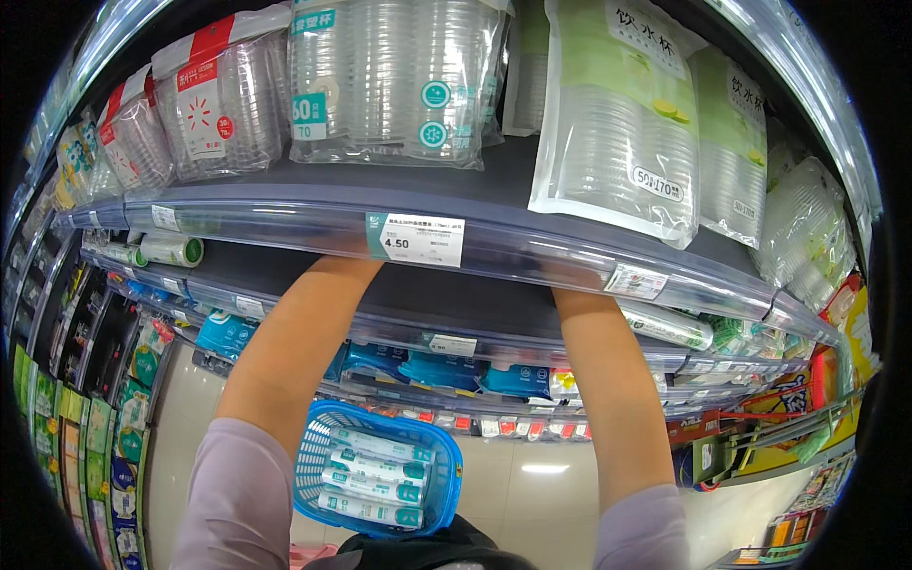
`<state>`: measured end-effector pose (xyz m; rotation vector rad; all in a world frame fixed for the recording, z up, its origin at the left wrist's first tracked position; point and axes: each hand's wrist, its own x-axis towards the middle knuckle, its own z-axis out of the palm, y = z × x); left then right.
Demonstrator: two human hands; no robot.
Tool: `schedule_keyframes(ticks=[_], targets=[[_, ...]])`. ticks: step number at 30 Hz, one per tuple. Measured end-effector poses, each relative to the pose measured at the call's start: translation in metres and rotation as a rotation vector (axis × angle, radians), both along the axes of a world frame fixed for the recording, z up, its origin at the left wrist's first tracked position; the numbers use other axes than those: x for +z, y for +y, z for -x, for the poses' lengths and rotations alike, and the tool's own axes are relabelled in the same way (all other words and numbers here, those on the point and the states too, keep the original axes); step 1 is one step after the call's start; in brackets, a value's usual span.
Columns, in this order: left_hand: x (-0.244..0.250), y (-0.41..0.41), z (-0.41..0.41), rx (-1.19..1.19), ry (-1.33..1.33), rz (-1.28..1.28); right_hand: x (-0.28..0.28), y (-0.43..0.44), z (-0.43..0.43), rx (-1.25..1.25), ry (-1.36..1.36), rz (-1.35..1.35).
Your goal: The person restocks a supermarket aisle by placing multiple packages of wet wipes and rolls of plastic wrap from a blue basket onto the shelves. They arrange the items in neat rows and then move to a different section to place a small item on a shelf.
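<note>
Both my arms reach under the upper shelf, above the lower shelf's dark surface. My left forearm passes beneath the upper shelf's clear rail, left of a price tag. My right forearm goes under the same rail near another tag. The rail and shelf hide both hands, so what they touch cannot be seen. Above them stand a bag of clear plastic cups and a green-and-white pack of cups. Below, between my arms, is a blue plastic basket with several white-and-teal wrapped rolls inside.
Wrapped rolls lie at the lower shelf's left and right. Blue packs fill a shelf further down. Red-labelled cup packs stand upper left. Stocked shelves line the far left, and red racks are at right.
</note>
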<state>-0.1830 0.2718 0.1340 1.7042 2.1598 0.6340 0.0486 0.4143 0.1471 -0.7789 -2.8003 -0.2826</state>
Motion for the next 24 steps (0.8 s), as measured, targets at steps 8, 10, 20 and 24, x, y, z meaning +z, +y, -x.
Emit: schedule_keyframes(ticks=[8,10,20,24], targets=[[0.012,-0.012,-0.001,0.001,-0.09,0.037,0.015,-0.032,-0.005,0.022,-0.031,0.115],[0.02,-0.022,-0.007,-0.018,-0.038,0.045,0.01,-0.052,-0.012,-0.036,0.053,0.302],[0.007,-0.218,-0.06,-0.391,0.464,-0.352,-0.01,-0.259,-0.064,0.162,0.238,0.072],[-0.067,-0.305,-0.068,-0.405,0.32,-0.134,-0.098,-0.334,-0.072,0.178,0.145,0.313]])
